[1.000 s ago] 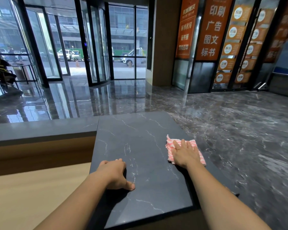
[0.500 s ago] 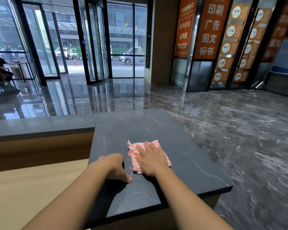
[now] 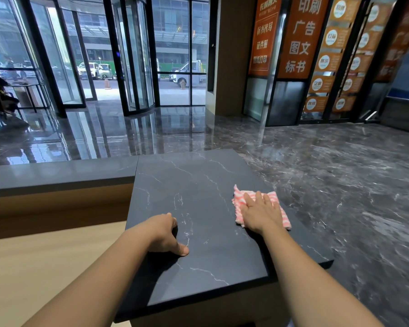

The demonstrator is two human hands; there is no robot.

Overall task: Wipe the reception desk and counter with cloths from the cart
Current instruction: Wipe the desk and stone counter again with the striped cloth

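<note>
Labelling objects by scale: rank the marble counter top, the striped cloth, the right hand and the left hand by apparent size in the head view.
1. marble counter top
2. striped cloth and right hand, flat on it: too alike to rank
3. left hand, fingers curled, looks smallest

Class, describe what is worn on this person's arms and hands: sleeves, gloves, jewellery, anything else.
Both forearms are bare to the frame's lower edge: no sleeves or cuffs. The left hand and right hand are ungloved, with no watch or bracelet at either wrist and no ring visible on the right hand's fingers.
</note>
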